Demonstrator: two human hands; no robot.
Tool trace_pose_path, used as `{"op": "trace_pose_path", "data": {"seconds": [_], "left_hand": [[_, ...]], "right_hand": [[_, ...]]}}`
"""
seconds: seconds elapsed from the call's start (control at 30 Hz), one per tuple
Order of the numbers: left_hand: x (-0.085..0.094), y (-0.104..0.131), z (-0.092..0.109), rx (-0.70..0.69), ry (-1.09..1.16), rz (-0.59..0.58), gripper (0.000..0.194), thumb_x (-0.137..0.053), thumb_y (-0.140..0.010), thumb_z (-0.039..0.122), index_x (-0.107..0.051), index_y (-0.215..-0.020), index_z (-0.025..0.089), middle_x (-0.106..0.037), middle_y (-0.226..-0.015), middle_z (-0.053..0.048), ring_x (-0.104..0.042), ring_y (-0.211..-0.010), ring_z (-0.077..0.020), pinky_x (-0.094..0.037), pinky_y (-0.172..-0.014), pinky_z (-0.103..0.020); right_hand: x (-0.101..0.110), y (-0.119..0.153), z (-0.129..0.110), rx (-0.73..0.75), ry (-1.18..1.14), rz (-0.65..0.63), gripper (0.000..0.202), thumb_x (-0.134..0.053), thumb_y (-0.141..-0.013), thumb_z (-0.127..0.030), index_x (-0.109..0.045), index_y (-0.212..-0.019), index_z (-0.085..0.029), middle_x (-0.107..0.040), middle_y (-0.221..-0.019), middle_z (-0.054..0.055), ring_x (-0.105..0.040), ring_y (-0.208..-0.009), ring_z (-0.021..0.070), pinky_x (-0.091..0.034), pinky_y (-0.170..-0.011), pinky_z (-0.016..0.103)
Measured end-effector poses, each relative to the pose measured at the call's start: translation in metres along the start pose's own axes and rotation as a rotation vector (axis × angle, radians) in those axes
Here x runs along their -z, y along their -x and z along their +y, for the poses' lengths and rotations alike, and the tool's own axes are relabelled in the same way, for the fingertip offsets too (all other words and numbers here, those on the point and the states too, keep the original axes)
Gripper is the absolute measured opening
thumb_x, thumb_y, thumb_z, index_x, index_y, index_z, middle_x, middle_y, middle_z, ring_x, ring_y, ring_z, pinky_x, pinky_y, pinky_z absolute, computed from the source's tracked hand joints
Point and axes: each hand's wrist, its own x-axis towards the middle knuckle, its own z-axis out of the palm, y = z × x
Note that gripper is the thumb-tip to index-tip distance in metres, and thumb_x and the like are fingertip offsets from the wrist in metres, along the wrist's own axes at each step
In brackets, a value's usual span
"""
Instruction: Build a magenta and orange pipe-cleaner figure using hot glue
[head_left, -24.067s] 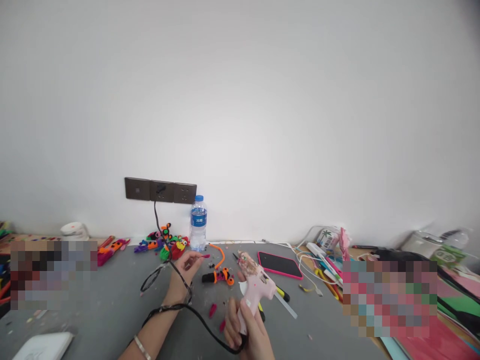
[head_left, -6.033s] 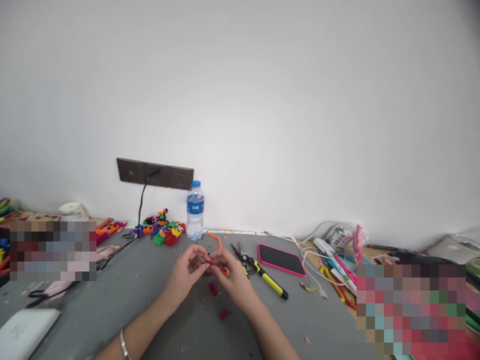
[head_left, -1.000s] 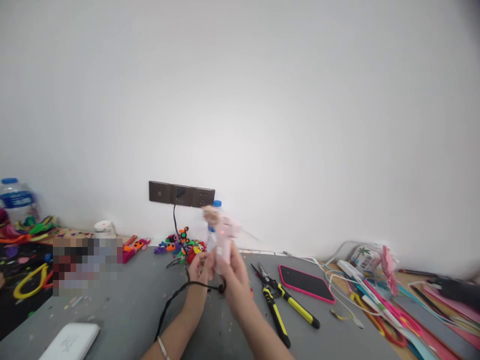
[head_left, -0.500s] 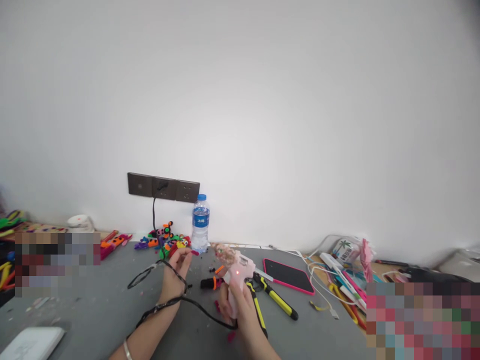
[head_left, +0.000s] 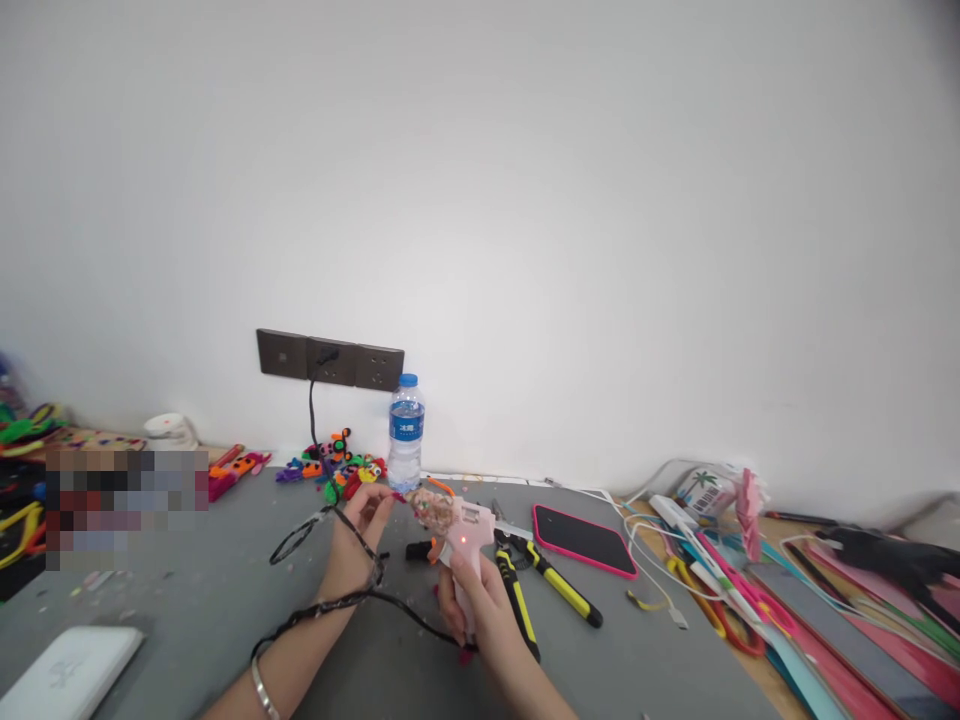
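My right hand (head_left: 476,595) is wrapped round the handle of a pink hot glue gun (head_left: 469,535) with a small red light lit on its side. A glue stick (head_left: 512,530) pokes out of its back end. The gun's nozzle, crusted with glue, points left at the fingertips of my left hand (head_left: 360,535). Those fingers are pinched on a small dark pink piece (head_left: 397,496), too small to name exactly. The gun's black cord (head_left: 345,602) runs over my left forearm. Beneath the gun lies a black and orange piece (head_left: 420,552), partly hidden.
Yellow-and-black pliers (head_left: 559,585) and a pink-cased phone (head_left: 585,540) lie right of the gun. A water bottle (head_left: 406,430) stands by the wall near colourful fuzzy figures (head_left: 352,475). A white box (head_left: 71,670) is at front left; cables and coloured sheets (head_left: 840,640) crowd the right.
The glue gun has moved left and up, so its nozzle is now at the pink piece in my left fingers. The view has shifted slightly downward and to the right.
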Motion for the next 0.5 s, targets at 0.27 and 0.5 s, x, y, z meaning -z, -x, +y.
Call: {"op": "trace_pose_path", "data": {"seconds": [0.27, 0.5], "left_hand": [[-0.0001, 0.0016, 0.0072, -0.050, -0.037, -0.023, 0.017, -0.058, -0.082, 0.035, -0.062, -0.077, 0.019, -0.058, -0.068, 0.001, -0.054, -0.059, -0.0140, -0.044, -0.055, -0.022], [-0.0006, 0.0017, 0.0084, -0.057, -0.012, -0.030, 0.020, -0.058, -0.082, 0.037, -0.061, -0.076, 0.018, -0.058, -0.069, 0.000, -0.053, -0.060, -0.0140, -0.043, -0.057, -0.023]], "right_hand": [[-0.0010, -0.0007, -0.0033, 0.007, 0.026, 0.005, 0.047, -0.054, -0.083, -0.059, -0.057, -0.091, -0.013, -0.036, -0.036, -0.012, -0.024, -0.026, 0.0037, -0.019, -0.028, 0.017], [-0.0020, 0.0003, -0.0049, -0.010, 0.055, 0.024, 0.048, -0.053, -0.082, -0.060, -0.058, -0.089, -0.013, -0.037, -0.036, -0.011, -0.026, -0.026, 0.0040, -0.021, -0.029, 0.017]]}}
